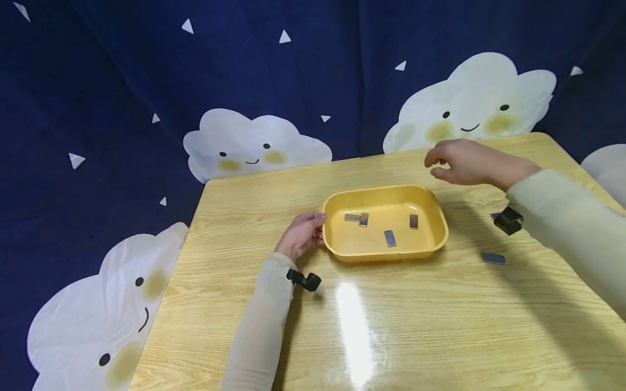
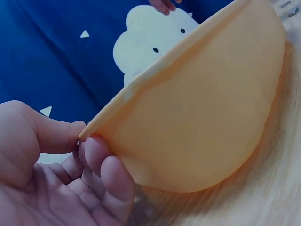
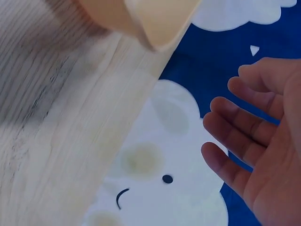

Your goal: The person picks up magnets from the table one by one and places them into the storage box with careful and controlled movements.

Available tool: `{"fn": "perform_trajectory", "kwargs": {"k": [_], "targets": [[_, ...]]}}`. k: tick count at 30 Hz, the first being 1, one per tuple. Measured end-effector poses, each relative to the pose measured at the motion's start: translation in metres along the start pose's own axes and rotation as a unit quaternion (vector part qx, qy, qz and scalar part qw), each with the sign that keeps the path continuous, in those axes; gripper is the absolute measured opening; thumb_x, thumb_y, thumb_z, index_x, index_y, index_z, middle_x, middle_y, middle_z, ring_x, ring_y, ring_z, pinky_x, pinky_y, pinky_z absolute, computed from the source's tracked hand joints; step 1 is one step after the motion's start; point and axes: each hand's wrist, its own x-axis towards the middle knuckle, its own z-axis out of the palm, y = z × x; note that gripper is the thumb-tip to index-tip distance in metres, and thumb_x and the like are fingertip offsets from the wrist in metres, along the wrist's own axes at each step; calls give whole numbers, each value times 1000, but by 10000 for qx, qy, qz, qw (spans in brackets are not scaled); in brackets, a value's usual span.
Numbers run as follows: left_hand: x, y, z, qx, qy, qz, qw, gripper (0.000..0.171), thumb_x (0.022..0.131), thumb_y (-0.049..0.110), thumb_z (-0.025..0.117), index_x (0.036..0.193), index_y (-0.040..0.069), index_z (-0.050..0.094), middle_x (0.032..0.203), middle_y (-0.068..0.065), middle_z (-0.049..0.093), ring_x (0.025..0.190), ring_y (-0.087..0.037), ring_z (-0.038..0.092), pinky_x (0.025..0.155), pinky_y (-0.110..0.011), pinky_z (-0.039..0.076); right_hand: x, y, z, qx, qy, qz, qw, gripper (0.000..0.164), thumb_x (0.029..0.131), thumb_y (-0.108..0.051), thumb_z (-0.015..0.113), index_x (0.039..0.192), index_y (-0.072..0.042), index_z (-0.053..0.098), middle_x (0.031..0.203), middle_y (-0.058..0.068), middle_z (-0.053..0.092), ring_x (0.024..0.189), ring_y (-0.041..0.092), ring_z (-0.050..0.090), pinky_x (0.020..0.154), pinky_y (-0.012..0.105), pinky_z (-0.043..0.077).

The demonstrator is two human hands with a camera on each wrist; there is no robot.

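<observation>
A shallow yellow plastic tray (image 1: 386,256) stands on the wooden table, with several small dark metallic rectangular pieces (image 1: 389,238) lying in it. My left hand (image 1: 302,234) pinches the tray's left rim; in the left wrist view the thumb (image 2: 61,136) is on top and the curled fingers are under the edge. Raised beyond the tray's right end is my right hand (image 1: 464,162), its fingers loosely bent. The right wrist view shows nothing in that hand (image 3: 263,141), and part of the tray (image 3: 127,19) is at the top.
Right of the tray, a dark rectangular piece (image 1: 494,258) lies on the table (image 1: 415,326). Another piece (image 1: 496,215) is partly hidden by the right wrist's black camera mount (image 1: 508,221). A dark blue curtain (image 1: 293,65) with white clouds hangs behind the table.
</observation>
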Motion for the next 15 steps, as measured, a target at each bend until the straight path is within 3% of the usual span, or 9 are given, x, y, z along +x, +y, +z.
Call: {"fn": "perform_trajectory", "kwargs": {"k": [15], "targets": [[0, -3, -3, -120, -80, 42, 9999, 16, 104, 16, 50, 94, 3, 53, 77, -3, 56, 60, -12, 53, 58, -22, 49, -21, 35, -7, -133, -294, 694, 9971, 26, 94, -12, 60, 112, 4, 67, 110, 23, 69, 98, 37, 66, 86, 54, 55]]}}
